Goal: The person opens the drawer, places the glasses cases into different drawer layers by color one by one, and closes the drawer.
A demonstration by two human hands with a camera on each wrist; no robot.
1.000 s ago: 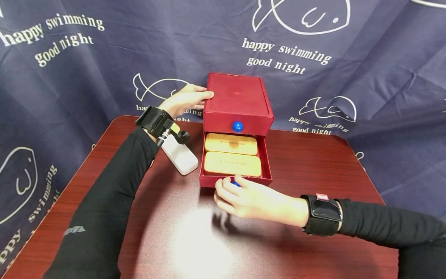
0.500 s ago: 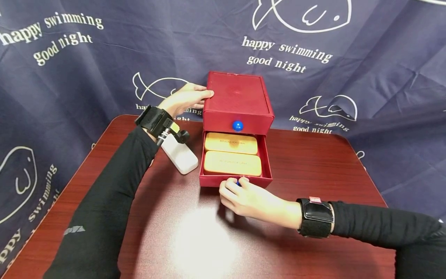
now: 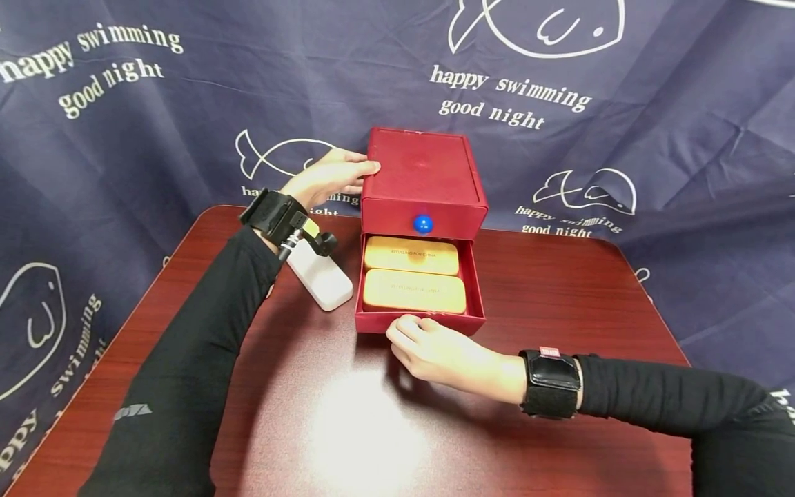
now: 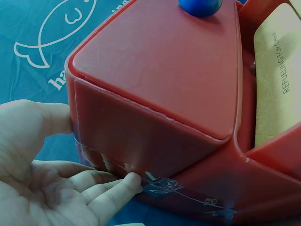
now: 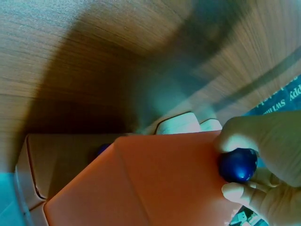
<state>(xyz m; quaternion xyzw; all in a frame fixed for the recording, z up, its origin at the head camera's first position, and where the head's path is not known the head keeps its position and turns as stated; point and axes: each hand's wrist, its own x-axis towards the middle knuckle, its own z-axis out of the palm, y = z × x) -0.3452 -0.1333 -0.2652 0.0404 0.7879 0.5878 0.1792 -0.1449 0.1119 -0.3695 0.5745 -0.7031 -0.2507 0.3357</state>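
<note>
A red two-drawer cabinet (image 3: 424, 166) stands at the back of the table. Its lower drawer (image 3: 475, 290) is pulled out and holds two yellow cases, a front one (image 3: 415, 291) and a rear one (image 3: 411, 255), lettered "REFUELING FOR CHINA". My left hand (image 3: 329, 179) rests against the cabinet's left side, thumb at the top edge and fingers extended along the side wall. At the drawer front, my right hand (image 3: 437, 355) pinches the lower blue knob (image 5: 237, 165) between thumb and fingers; the hand hides this knob in the head view. The upper drawer's blue knob (image 3: 423, 224) is untouched.
A white rounded oblong object (image 3: 321, 279) lies left of the cabinet, below the left wrist. The dark red wooden table (image 3: 546, 297) reflects a bright glare near its front. A blue curtain (image 3: 534, 145) with fish prints hangs right behind the cabinet.
My right hand's fingers have closed round the lower knob, which was partly visible earlier and is now covered. The right forearm has shifted slightly left. Left hand, cabinet and drawer look unmoved.
</note>
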